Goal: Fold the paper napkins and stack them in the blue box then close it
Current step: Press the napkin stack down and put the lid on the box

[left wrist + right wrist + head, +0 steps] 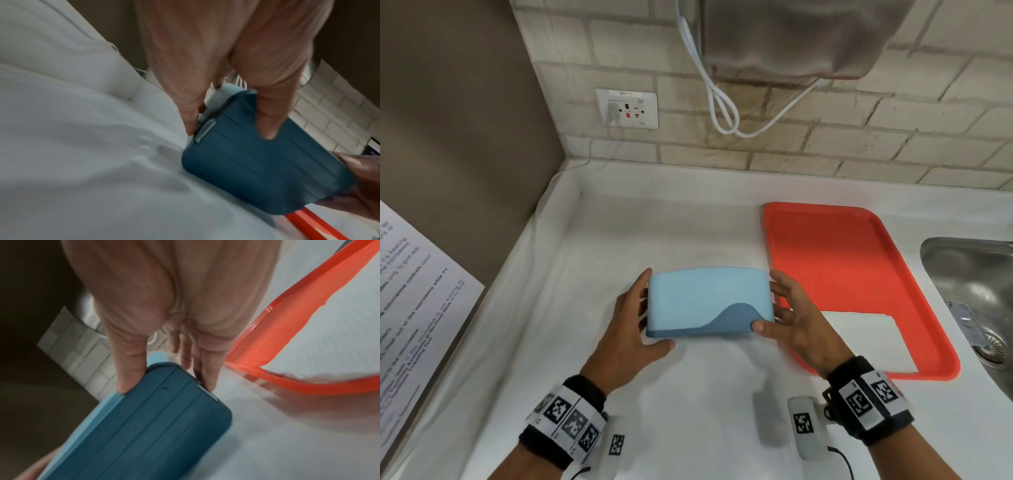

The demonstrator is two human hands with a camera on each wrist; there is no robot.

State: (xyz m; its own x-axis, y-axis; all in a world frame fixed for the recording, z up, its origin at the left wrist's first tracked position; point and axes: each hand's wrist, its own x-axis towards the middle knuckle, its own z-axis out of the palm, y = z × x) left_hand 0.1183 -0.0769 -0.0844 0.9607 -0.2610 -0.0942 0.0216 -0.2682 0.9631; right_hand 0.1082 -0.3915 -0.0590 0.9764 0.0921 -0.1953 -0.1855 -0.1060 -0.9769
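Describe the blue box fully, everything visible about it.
The rounded rectangular blue plastic box has a pale blue lid with a darker wave shape and a ribbed dark teal base. It is shut and held tilted just above the white counter cloth, left of the orange tray. The left hand and right hand grip its two ends.

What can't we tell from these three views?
- Inside of the blue box: lid shut in all views, contents hidden.
- Napkins on the orange tray: the right hand covers the near corner in the head view; count unreadable.
- Latch on the box end: blurred in the wrist views, partly behind the left hand.
- Sink: cut off by the head view's right edge.
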